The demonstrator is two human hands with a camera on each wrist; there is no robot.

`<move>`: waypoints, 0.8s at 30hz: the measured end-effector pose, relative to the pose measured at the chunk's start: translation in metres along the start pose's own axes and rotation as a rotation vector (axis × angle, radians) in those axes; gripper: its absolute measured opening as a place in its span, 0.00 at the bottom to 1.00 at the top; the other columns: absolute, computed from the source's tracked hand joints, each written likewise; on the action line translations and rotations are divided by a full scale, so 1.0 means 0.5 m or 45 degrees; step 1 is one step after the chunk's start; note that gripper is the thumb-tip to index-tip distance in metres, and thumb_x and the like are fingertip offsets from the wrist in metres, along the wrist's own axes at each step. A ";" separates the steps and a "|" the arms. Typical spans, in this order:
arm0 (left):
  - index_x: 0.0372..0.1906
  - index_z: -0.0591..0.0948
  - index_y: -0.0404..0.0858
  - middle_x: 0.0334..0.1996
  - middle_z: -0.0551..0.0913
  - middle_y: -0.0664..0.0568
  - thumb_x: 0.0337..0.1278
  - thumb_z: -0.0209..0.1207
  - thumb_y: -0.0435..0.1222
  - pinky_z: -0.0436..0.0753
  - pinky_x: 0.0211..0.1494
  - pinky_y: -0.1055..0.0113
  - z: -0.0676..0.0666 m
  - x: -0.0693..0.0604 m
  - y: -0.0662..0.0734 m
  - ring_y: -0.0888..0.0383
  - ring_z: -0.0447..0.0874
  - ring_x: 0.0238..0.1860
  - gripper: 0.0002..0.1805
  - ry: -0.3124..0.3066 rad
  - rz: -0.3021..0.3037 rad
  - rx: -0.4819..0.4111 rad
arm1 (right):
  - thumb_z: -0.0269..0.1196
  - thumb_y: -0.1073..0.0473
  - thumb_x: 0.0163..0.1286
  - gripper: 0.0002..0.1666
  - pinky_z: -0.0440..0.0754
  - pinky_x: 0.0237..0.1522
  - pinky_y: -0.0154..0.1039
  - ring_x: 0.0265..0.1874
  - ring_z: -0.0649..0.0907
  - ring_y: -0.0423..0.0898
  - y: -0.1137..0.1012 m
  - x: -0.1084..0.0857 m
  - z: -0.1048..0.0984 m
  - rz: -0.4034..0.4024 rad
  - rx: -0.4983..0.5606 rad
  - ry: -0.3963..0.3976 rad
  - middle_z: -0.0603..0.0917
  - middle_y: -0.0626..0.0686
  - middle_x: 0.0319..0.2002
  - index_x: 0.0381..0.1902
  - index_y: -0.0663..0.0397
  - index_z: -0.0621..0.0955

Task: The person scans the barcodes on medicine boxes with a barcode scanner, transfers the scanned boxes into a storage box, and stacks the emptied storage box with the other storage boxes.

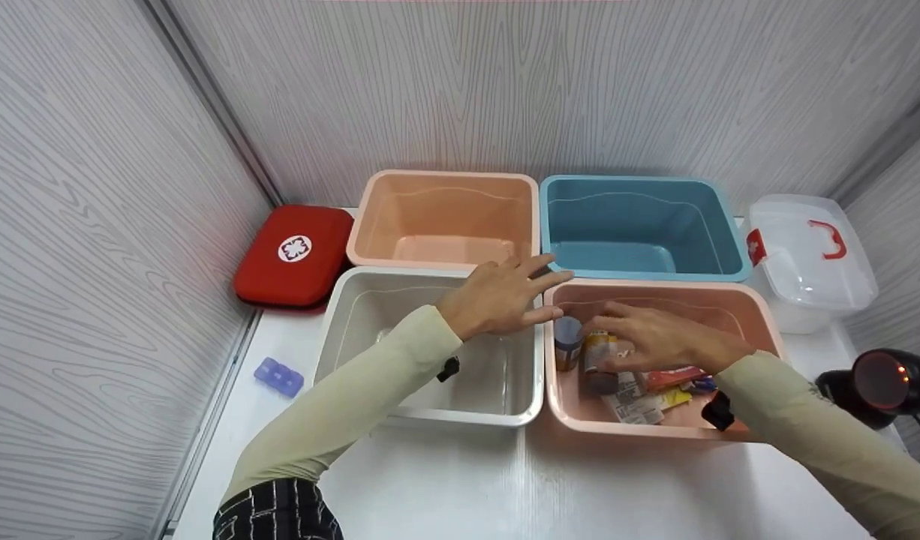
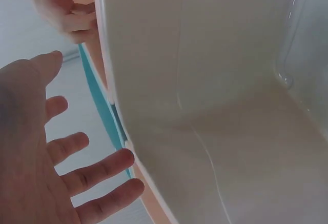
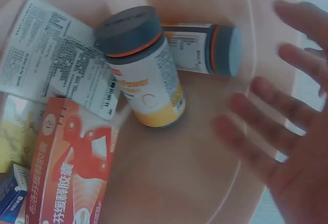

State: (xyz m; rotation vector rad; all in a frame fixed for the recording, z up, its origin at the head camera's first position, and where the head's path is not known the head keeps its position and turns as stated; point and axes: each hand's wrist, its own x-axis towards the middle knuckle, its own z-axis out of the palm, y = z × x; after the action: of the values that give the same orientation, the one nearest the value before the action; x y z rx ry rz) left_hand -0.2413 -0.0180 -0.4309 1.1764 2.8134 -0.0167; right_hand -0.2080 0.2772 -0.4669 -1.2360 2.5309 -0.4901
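My left hand (image 1: 497, 296), fingers spread, hovers over the right rear corner of the white bin (image 1: 460, 417) and holds nothing. Above the front right peach bin (image 1: 662, 430) is my right hand (image 1: 651, 337), its fingers loosely bent and apart from the bottles. In the right wrist view, a white and yellow pill bottle (image 3: 148, 83) with a dark grey cap leans near a second bottle (image 3: 192, 49). Beside them are an orange-red medicine box (image 3: 74, 157) and a white printed packet (image 3: 56, 55). The right hand partly covers these in the head view.
Behind stand another peach bin (image 1: 460, 259) and a blue bin (image 1: 640, 274). A red first-aid case (image 1: 295, 251) and a purple pill organizer (image 1: 279, 376) lie left. To the right are a clear lidded box (image 1: 813, 262) and a black device (image 1: 880, 382) with a cable.
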 end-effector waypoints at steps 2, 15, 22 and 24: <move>0.88 0.56 0.64 0.88 0.58 0.52 0.83 0.41 0.68 0.87 0.64 0.46 0.005 0.000 0.009 0.42 0.70 0.81 0.38 -0.013 0.031 0.023 | 0.71 0.44 0.76 0.28 0.85 0.61 0.68 0.60 0.84 0.61 0.001 0.004 0.004 0.030 0.035 -0.113 0.76 0.60 0.69 0.69 0.42 0.81; 0.71 0.82 0.53 0.84 0.67 0.52 0.84 0.50 0.60 0.90 0.49 0.54 0.040 -0.005 0.030 0.50 0.91 0.52 0.26 0.009 0.278 -0.004 | 0.67 0.54 0.81 0.25 0.80 0.65 0.55 0.66 0.74 0.54 -0.005 0.043 0.038 0.189 -0.009 -0.650 0.64 0.61 0.78 0.72 0.38 0.82; 0.67 0.84 0.48 0.79 0.74 0.49 0.87 0.48 0.57 0.88 0.59 0.53 0.046 -0.003 0.026 0.49 0.87 0.62 0.25 -0.046 0.285 -0.078 | 0.71 0.57 0.76 0.11 0.83 0.56 0.47 0.55 0.78 0.48 0.008 0.038 0.051 0.176 0.048 -0.576 0.73 0.59 0.71 0.53 0.46 0.87; 0.66 0.84 0.48 0.78 0.74 0.49 0.86 0.49 0.57 0.88 0.59 0.53 0.046 -0.004 0.024 0.49 0.87 0.62 0.24 -0.046 0.282 -0.094 | 0.72 0.57 0.75 0.07 0.83 0.54 0.45 0.54 0.78 0.48 0.011 0.034 0.048 0.163 0.047 -0.556 0.76 0.58 0.68 0.49 0.47 0.87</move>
State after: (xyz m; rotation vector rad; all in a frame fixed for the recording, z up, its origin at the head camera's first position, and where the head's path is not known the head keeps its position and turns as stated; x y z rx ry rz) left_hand -0.2296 -0.0118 -0.4531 1.4465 2.6129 0.0798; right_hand -0.2125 0.2625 -0.4925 -1.0261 2.1991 -0.2073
